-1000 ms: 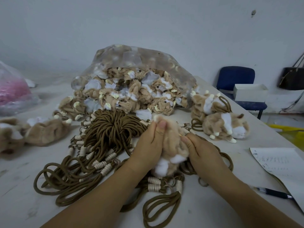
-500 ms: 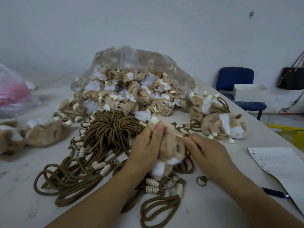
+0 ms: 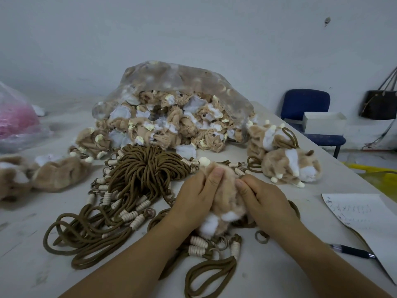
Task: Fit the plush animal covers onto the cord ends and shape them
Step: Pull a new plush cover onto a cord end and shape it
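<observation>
Head camera, looking down: a tan-and-white plush animal cover (image 3: 225,203) sits between both hands at the middle of the worktop (image 3: 32,265), just above a tangle of brown cords. The left hand (image 3: 193,198) grips its left side, thumb laid up over the top by a cream nub. The right hand (image 3: 264,201) grips the right side, thumb pressed into the fur. The white patches of the cover face the person. A cord end may be inside it, though the fur and fingers hide that.

Under the wrists lie cream coiled beads (image 3: 197,244), a loose cord loop (image 3: 210,274) and a small brown ring (image 3: 262,236). To the left and behind the hands, a large bundle of brown cords (image 3: 148,166) fans out, its ends tipped with more cream coils.

Behind that, a clear plastic bag (image 3: 171,82) spills crumpled, unshaped covers onto the worktop. Right of the bag rest two shaped plush animals (image 3: 287,166) with cord loops showing. Flat covers (image 3: 60,173) lie at the far left, near a bag of pink material (image 3: 15,121).

At the right edge are a written sheet of paper (image 3: 361,216) and a pen (image 3: 352,253). Beyond the worktop stands a blue chair (image 3: 305,104) carrying a white box (image 3: 324,123), and a dark handbag (image 3: 378,104) hangs on the wall.
</observation>
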The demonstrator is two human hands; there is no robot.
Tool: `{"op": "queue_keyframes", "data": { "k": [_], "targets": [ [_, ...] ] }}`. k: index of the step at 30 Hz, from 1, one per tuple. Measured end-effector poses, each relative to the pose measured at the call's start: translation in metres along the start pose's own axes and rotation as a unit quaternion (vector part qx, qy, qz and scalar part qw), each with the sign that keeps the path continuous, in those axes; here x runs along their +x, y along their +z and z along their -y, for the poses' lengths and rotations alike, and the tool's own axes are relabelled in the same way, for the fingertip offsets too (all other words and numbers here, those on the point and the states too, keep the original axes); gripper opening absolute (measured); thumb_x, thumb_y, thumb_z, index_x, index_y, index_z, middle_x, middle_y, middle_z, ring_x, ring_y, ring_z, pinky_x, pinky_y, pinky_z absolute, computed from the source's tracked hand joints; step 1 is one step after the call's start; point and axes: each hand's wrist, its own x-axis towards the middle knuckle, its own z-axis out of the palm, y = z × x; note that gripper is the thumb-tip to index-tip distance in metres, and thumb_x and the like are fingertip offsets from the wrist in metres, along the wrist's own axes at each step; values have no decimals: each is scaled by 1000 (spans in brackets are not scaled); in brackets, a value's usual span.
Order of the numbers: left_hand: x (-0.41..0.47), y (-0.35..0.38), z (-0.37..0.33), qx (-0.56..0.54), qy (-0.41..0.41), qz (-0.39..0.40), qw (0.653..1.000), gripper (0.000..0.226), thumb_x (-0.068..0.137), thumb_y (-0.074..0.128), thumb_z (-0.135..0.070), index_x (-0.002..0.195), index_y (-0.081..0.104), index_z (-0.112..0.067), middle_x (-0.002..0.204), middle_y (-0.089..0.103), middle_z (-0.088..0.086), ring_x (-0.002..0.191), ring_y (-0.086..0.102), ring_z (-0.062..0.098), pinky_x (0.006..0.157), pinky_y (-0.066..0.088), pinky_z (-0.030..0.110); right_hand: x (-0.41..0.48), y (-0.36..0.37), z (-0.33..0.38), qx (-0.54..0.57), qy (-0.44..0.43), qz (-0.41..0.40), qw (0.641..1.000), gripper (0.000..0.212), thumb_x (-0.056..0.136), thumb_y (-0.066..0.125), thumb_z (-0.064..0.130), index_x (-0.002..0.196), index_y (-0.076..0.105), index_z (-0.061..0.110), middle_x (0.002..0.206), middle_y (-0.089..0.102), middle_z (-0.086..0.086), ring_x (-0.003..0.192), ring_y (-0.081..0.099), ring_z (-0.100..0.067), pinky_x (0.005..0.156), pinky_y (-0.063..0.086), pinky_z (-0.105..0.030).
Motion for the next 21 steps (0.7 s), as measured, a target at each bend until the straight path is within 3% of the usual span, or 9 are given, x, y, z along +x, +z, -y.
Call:
{"op": "queue_keyframes", "data": {
  "k": [3,6,10,14,18,21],
  "targets": [
    [1,-1,4,-63,8,-13,998,33,93,41,-52,109,61,-31,100,68,-12,96,65,5,84,54,29,-1,-2,-3,-15,2,0,1000,55,81,15,67,77,49,24,61,52,8,60,51,-9,55,38,-28],
    [2,-3,2,-98,22,-28,995,23,97,42,-45,103,60,-33,93,67,-20,87,63,-3,72,51,14,-1,-3,-6,-28,0,0,1000,53,82,14,67,76,47,26,58,49,10,59,50,-7,56,40,-30],
    [3,-3,3,-89,25,-64,994,31,92,40,-52,86,58,-27,73,61,-18,66,55,-3,60,46,15,0,-4,-11,-54,-1,-2,999,49,83,14,67,74,45,31,60,51,9,60,50,-6,55,40,-29],
    [4,-5,3,-92,44,-68,993,38,90,39,-50,90,62,-20,80,64,-7,69,59,0,62,48,16,0,-6,-15,-79,-26,0,997,39,86,18,66,66,35,38,56,46,12,57,48,-3,51,30,-19],
    [2,-2,1,-74,14,-49,996,44,86,34,-61,75,55,-24,65,61,-21,59,54,-5,54,43,14,0,-2,-10,-38,-25,-11,999,42,91,21,67,67,37,36,56,46,12,58,49,-3,52,28,-17],
    [3,-1,0,-46,-5,-27,999,45,82,32,-63,71,54,-26,59,61,-24,56,55,-6,53,41,12,-1,2,-7,-7,-27,-15,1000,37,92,26,56,71,43,31,58,49,9,58,50,-7,53,34,-23]
  ]
}}
